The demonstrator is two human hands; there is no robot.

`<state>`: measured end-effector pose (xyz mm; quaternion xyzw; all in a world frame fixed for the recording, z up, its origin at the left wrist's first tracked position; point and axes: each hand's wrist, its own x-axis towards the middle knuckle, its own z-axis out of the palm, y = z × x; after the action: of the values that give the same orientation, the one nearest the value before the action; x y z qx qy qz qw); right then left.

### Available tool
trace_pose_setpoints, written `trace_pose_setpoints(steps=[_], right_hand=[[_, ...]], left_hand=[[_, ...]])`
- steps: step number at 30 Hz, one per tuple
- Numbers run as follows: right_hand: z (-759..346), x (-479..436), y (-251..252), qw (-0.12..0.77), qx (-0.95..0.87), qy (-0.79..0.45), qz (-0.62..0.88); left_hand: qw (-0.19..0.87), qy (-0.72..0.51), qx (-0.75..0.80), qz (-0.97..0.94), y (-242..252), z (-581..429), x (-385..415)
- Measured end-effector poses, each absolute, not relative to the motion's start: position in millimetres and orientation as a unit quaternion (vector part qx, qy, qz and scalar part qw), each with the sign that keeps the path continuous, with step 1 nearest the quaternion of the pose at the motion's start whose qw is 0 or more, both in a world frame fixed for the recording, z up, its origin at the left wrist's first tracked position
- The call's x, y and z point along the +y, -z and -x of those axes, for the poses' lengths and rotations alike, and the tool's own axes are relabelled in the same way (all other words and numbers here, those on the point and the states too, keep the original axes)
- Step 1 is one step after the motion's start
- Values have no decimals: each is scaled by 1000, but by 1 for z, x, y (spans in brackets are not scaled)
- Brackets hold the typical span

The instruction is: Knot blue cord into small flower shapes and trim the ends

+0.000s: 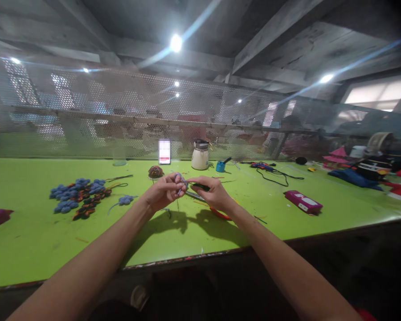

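Note:
Both hands meet above the green table (36,240). My left hand (163,191) is closed in a pinch on a small blue-purple flower piece (179,179). My right hand (210,191) is closed around a dark green stem-like wire (200,187) that touches the flower piece. Below the right wrist lies a red-orange object (222,215), partly hidden. A thin stem (177,203) hangs down from the left hand.
A pile of several blue and dark flowers (78,196) lies at the left. A phone (164,151), white jar (200,155), blue cup (220,166), glue gun with black cable (270,170) and pink box (303,201) stand farther back and right. A perforated screen (120,116) backs the table.

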<state>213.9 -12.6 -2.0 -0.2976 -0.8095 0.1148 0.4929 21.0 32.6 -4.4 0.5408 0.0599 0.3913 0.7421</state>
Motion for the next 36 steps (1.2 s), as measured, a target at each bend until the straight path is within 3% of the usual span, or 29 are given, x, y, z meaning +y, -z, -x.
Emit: trace_pose_setpoints(steps=[9,19,26,36], right_hand=[[-208,-13,8,527,-783,-167,287],[-210,-8,20,549,-730,-224,340],[-211,-7,25,515,-746,-217,362],[-211,-5,28,486,-768,-193,370]], left_hand=[[723,-373,108,-571,-1,-23,27],[596,-378,214,-675,-4,-23,26],[590,-420,262,-638,-13,-20,30],[592,-336,317,-661,-13,-16,32]])
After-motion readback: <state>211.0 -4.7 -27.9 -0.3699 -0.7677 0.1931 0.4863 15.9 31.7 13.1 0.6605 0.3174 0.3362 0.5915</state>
